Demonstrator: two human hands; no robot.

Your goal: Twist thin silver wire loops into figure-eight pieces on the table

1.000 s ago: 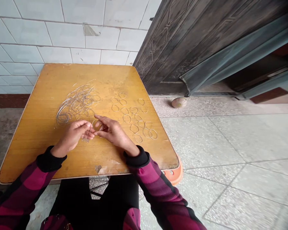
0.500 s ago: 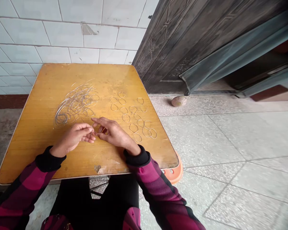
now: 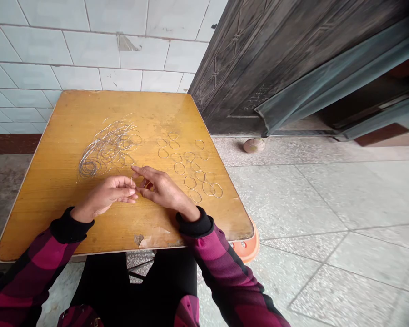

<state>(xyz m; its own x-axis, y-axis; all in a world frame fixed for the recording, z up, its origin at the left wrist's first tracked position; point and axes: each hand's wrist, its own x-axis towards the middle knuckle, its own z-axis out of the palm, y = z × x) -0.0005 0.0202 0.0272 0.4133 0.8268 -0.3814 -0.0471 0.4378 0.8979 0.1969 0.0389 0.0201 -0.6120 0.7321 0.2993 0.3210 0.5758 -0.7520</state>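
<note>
My left hand [image 3: 107, 196] and my right hand [image 3: 158, 188] meet over the near middle of a worn wooden table [image 3: 54, 190]. Both pinch one thin wire piece [image 3: 135, 182] between their fingertips. A tangled heap of loose wire [image 3: 104, 147] lies just beyond my left hand. Several finished wire loops [image 3: 191, 170] are laid out flat to the right of my right hand.
A white tiled wall [image 3: 88, 45] backs the table. A dark carved door [image 3: 293, 59] stands open at the right. An orange stool [image 3: 247, 247] pokes out under the table's near right corner. A small round object [image 3: 254, 145] lies on the stone floor.
My left fingers have flattened and closed over the wire, with the hand turned slightly. My right hand has stayed in place with small finger shifts.
</note>
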